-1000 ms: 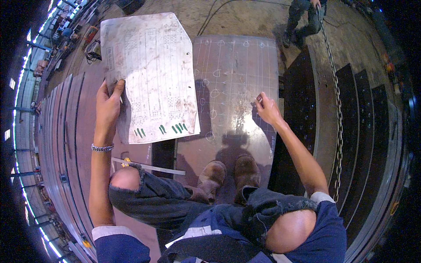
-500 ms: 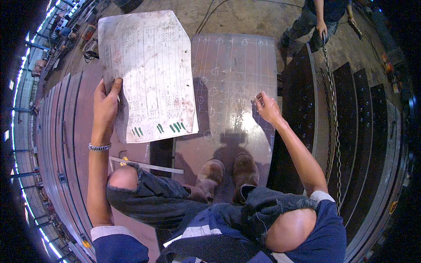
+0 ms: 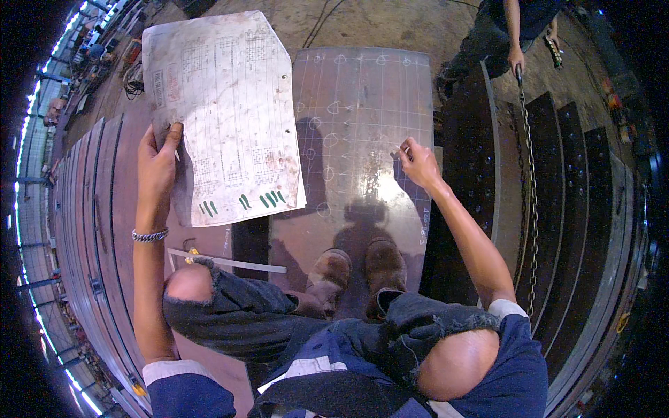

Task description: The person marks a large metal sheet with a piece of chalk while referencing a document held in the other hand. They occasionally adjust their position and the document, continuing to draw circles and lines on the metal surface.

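Note:
My left hand (image 3: 157, 159) grips the lower left edge of a stained paper technical drawing (image 3: 230, 118), thumb on top. The drawing has tables, punched holes at its right edge and green strokes along the bottom. A small pale point shows beside the thumb; I cannot tell what it is. My right hand (image 3: 421, 166) hovers over a flat steel plate (image 3: 369, 90), fingers pinched together. Whatever lies between those fingertips is too small to make out. White circles, arrows and straight lines mark the plate, and my boots (image 3: 329, 270) rest on its near end.
Several steel plates stand at the right, some with holes (image 3: 481, 139). A chain (image 3: 531, 195) runs alongside them, its top held by another person's hand (image 3: 516, 58). At the left lie more plates (image 3: 97, 181). Near my knee is a metal square (image 3: 244, 265).
The whole view has shifted slightly, so most things sit a little further left. My hands keep nearly the same pose. The other person's hand on the chain appears somewhat lower.

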Available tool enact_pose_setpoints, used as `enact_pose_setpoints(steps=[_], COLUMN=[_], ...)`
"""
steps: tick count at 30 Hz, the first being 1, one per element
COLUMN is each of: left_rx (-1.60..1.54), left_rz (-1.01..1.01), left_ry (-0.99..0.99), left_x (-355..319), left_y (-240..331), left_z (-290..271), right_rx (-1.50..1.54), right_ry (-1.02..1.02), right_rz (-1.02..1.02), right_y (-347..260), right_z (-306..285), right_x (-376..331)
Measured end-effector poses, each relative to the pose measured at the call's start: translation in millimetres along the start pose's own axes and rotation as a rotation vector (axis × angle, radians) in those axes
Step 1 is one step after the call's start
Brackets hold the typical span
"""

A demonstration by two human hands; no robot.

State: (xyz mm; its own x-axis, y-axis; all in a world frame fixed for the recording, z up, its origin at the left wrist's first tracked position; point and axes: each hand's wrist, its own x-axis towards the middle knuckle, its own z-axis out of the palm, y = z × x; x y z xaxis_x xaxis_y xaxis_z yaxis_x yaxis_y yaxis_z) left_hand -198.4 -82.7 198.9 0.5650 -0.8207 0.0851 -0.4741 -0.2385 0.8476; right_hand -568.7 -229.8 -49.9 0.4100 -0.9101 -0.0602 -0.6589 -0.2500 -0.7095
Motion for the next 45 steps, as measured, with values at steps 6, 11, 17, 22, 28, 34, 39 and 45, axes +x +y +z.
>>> enact_pose_setpoints(steps=[6,11,17,22,28,34,39,45], left_rx=[-0.019,-0.011,0.022,0.004,0.006,0.004,-0.006,0.013], left_rz=[0.001,0.010,0.021,0.000,0.009,-0.032,0.025,-0.026], left_ry=[0.024,0.018,0.034,0.031,0.042,0.035,0.016,0.026], left_x=[1.4,-2.8,-0.2,-4.0,-6.0,-7.6,-3.4,-5.2], left_y=[-0.4,3.6,-2.5,4.1,5.5,8.6,3.0,6.1], left_z=[1.6,3.1,-1.7,1.6,3.9,1.8,1.5,1.9], right_rx=[-0.035,-0.041,-0.043,-0.002,-0.038,-0.036,-0.020,0.009], right_ry=[-0.010,0.013,0.012,-0.016,0.034,-0.007,-0.037,-0.007], right_rz=[0.024,0.024,0.021,0.045,-0.008,0.037,0.042,0.024], right_y=[0.8,2.9,0.1,-4.2,9.9,0.2,4.8,6.9], right_z=[-1.9,-1.3,1.7,-3.9,0.9,5.0,5.7,7.9], right_x=[-2.3,-4.1,-5.3,-6.1,-6.6,-6.0,-2.6,-4.0])
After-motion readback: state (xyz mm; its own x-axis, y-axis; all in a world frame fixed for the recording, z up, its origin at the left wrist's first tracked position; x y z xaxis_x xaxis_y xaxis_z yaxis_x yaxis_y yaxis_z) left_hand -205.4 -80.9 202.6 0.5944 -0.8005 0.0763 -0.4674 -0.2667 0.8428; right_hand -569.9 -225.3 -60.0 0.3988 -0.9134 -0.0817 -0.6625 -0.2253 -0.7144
